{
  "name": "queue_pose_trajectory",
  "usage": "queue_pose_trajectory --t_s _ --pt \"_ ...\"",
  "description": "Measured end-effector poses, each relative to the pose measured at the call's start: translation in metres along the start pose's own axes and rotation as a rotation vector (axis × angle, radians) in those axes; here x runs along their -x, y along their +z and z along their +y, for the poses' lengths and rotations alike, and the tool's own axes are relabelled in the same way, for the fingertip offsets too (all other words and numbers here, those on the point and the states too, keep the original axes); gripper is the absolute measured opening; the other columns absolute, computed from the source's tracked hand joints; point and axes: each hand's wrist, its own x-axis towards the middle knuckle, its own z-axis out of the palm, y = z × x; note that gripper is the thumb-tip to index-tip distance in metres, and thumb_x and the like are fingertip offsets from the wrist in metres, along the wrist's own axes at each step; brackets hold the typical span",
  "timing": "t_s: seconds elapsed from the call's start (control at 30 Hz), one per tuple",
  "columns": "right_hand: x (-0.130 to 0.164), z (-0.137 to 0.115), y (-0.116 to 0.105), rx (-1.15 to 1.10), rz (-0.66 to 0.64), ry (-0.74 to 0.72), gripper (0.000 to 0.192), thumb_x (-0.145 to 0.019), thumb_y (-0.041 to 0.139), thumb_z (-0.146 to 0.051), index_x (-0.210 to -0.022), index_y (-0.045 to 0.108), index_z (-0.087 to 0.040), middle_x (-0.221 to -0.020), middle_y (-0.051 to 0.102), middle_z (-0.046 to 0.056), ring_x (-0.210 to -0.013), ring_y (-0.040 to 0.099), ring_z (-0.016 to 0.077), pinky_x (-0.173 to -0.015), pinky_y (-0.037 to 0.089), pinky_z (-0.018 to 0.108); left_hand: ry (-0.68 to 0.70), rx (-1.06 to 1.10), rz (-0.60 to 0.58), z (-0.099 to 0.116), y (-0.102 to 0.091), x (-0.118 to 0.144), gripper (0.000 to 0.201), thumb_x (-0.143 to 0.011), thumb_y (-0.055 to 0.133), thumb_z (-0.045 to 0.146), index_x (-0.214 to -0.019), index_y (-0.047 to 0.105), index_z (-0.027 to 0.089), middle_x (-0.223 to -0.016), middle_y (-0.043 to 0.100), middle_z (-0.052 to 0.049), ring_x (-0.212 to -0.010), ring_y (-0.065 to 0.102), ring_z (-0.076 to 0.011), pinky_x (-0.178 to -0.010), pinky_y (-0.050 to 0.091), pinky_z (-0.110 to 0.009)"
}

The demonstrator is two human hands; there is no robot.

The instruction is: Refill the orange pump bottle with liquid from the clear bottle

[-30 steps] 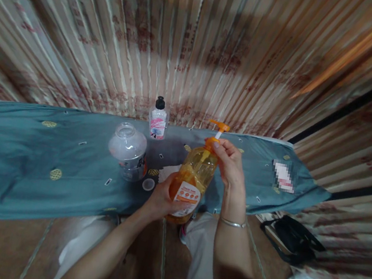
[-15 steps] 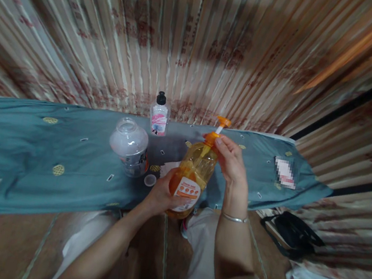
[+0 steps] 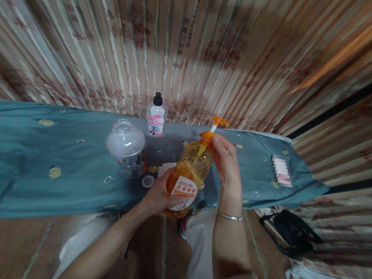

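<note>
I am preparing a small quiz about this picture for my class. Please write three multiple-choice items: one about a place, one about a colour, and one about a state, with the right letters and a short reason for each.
1. Where does the small bottle with the black cap stand?
A. at the far edge of the blue-green cloth, near the curtain
B. on the floor
C. in the left hand

2. What colour is the pump head of the big bottle?
A. black
B. orange
C. white

3. How is the big bottle held?
A. lying flat, untouched
B. by one hand only
C. left hand around its lower body, right hand at its collar

Answers:
1. A, it stands upright on the cloth just before the curtain.
2. B, the pump head and collar are orange.
3. C, both hands have a grip on it, low and high.
</note>
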Motion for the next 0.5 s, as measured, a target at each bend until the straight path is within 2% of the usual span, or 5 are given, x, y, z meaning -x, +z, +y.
queue_pose_trajectory --t_s 0.17,0.4,0.5 --pt "-0.0029 0.0041 0.0000 0.023 0.116 -0.022 0.050 -0.055 0.091 -0.065 -0.077 0.069 -0.025 -0.075 0.077 -0.001 -0.070 0.069 0.0176 -0.067 0.055 0.029 -0.016 0.009 -0.008 0.0016 -0.0001 0.0001 0.082 -0.056 0.091 0.034 -0.128 0.056 0.020 -0.119 0.075 -0.011 -0.112 0.071 -0.0322 -0.102 0.054 -0.049" --pt "-0.0008 0.0018 -0.0028 0.067 0.006 -0.031 0.048 -0.069 0.078 -0.071 -0.084 0.074 -0.026 -0.086 0.078 0.001 -0.085 0.072 0.0207 -0.080 0.057 0.032 -0.028 0.068 -0.011 0.0038 -0.0001 0.0014 0.082 -0.054 0.091 0.034 -0.126 0.055 0.020 -0.118 0.075 -0.010 -0.110 0.072 -0.0308 -0.100 0.055 -0.046" --pt "-0.0013 0.0006 -0.0005 0.072 0.046 -0.008 0.052 -0.063 0.082 -0.072 -0.082 0.074 -0.025 -0.080 0.077 0.000 -0.076 0.070 0.0184 -0.073 0.057 0.030 -0.034 0.064 -0.016 0.0035 0.0004 0.0019 0.085 -0.054 0.092 0.036 -0.128 0.054 0.020 -0.120 0.075 -0.011 -0.112 0.071 -0.0312 -0.102 0.054 -0.047"
